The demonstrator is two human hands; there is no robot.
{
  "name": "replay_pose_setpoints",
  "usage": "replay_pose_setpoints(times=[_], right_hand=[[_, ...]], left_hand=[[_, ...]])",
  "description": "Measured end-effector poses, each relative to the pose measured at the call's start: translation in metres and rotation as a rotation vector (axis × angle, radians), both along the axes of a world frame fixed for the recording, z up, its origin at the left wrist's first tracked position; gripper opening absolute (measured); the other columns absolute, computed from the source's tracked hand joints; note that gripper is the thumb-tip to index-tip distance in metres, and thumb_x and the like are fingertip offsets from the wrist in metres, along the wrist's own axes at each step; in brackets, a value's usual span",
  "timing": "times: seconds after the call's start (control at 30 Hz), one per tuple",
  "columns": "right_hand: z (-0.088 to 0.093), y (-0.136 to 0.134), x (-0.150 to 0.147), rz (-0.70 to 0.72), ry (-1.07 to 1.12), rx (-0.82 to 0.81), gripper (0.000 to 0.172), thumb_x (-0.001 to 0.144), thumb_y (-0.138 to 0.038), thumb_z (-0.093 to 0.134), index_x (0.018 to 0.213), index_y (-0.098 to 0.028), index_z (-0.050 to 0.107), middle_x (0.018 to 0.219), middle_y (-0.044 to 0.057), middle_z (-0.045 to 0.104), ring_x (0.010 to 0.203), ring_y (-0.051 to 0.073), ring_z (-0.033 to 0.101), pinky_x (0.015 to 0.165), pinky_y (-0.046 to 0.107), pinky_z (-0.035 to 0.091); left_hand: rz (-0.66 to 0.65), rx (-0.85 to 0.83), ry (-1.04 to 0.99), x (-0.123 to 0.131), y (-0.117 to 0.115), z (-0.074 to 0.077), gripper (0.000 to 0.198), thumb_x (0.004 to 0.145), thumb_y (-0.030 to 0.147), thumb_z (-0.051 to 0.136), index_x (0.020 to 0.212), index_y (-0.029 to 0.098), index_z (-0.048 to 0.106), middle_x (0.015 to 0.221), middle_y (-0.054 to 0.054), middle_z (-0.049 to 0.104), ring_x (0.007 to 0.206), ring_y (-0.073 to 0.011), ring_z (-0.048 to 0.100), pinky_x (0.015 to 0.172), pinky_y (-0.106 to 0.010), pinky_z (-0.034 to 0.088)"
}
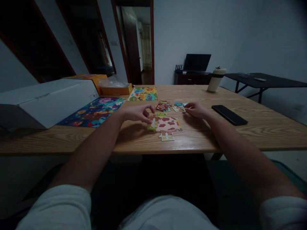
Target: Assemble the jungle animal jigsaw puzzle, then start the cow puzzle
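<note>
A partly joined jigsaw puzzle [169, 123] lies near the front edge of the table, with brown patches on a pale pink ground and yellow-green pieces around it. My left hand [139, 112] is at its left side, thumb and index finger apart, the thumb touching a yellow-green edge piece [152, 126]. Farther right, my right hand [195, 110] has its fingertips pinched on a small puzzle piece [184, 109], mostly hidden by the fingers. Just left of it lies a loose pale piece [177, 109]. A heap of mixed puzzle pieces [163, 105] sits behind the joined part.
A black phone [229, 115] lies right of my right hand, and a lidded cup [216, 80] stands at the back. To the left are a dark blue picture sheet [93, 111], a yellow picture sheet [144, 94], a white box [52, 99] and an orange box tray [116, 90] holding clear plastic.
</note>
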State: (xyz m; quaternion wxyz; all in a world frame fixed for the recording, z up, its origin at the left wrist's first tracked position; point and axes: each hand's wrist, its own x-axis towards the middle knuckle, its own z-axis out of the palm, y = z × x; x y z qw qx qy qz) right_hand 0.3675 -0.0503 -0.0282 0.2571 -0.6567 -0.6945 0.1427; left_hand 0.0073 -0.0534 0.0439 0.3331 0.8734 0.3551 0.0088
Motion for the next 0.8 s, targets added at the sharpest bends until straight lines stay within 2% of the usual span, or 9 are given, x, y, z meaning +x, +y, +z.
replay_pose_setpoints(times=[0.1, 0.23, 0.33, 0.43, 0.53, 0.7, 0.8], right_hand=[[-0.002, 0.002, 0.003, 0.011, -0.025, -0.001, 0.029, 0.088, -0.032, 0.06, 0.108, -0.017, 0.073, 0.1, 0.009, 0.075, 0.08, 0.019, 0.066, 0.071, 0.028, 0.048], [-0.001, 0.001, 0.003, 0.018, -0.044, -0.008, 0.029, 0.087, -0.031, 0.061, 0.109, -0.017, 0.074, 0.101, 0.009, 0.075, 0.081, 0.02, 0.066, 0.068, 0.026, 0.047], [0.003, -0.004, -0.001, 0.035, -0.044, -0.016, 0.028, 0.087, -0.032, 0.061, 0.107, -0.017, 0.074, 0.093, 0.008, 0.076, 0.074, 0.019, 0.065, 0.062, 0.026, 0.045], [0.007, -0.008, -0.006, 0.059, -0.031, -0.032, 0.029, 0.087, -0.035, 0.06, 0.104, -0.016, 0.075, 0.086, 0.008, 0.075, 0.069, 0.018, 0.063, 0.059, 0.027, 0.043], [0.008, -0.009, -0.007, 0.054, -0.04, -0.024, 0.031, 0.086, -0.037, 0.061, 0.105, -0.017, 0.075, 0.09, 0.008, 0.075, 0.069, 0.018, 0.063, 0.06, 0.027, 0.043], [0.006, -0.007, -0.005, 0.039, -0.048, -0.031, 0.031, 0.087, -0.037, 0.061, 0.108, -0.018, 0.074, 0.092, 0.008, 0.075, 0.07, 0.019, 0.064, 0.062, 0.028, 0.044], [0.007, -0.01, -0.006, 0.054, -0.043, -0.026, 0.031, 0.087, -0.036, 0.061, 0.106, -0.016, 0.074, 0.092, 0.01, 0.075, 0.072, 0.019, 0.064, 0.064, 0.028, 0.045]], left_hand=[[-0.064, -0.016, 0.095, 0.014, -0.023, 0.008, 0.06, 0.076, 0.046, 0.071, 0.125, 0.021, 0.046, 0.084, 0.0, 0.066, 0.073, -0.0163, 0.061, 0.061, -0.024, 0.041], [-0.039, 0.108, 0.125, 0.021, -0.051, 0.012, 0.047, 0.081, 0.045, 0.066, 0.12, 0.021, 0.055, 0.093, -0.003, 0.067, 0.077, -0.0166, 0.061, 0.063, -0.024, 0.042], [0.002, 0.155, 0.053, 0.015, -0.071, 0.004, 0.039, 0.086, 0.046, 0.061, 0.116, 0.021, 0.059, 0.096, -0.003, 0.066, 0.078, -0.0167, 0.06, 0.065, -0.025, 0.042], [0.103, 0.152, -0.035, 0.008, -0.088, -0.009, 0.042, 0.089, 0.047, 0.057, 0.121, 0.02, 0.057, 0.093, -0.003, 0.065, 0.078, -0.017, 0.06, 0.066, -0.025, 0.044], [0.139, 0.194, -0.015, 0.007, -0.099, -0.02, 0.04, 0.091, 0.046, 0.054, 0.122, 0.021, 0.058, 0.091, -0.003, 0.065, 0.078, -0.0176, 0.061, 0.068, -0.027, 0.045], [0.043, 0.453, 0.097, 0.007, -0.103, -0.025, 0.037, 0.095, 0.046, 0.049, 0.12, 0.025, 0.067, 0.109, -0.007, 0.063, 0.097, -0.0227, 0.06, 0.086, -0.032, 0.045], [0.012, 0.516, 0.133, 0.006, -0.105, -0.025, 0.039, 0.097, 0.046, 0.046, 0.12, 0.025, 0.07, 0.114, -0.009, 0.06, 0.103, -0.0235, 0.059, 0.092, -0.033, 0.043]])
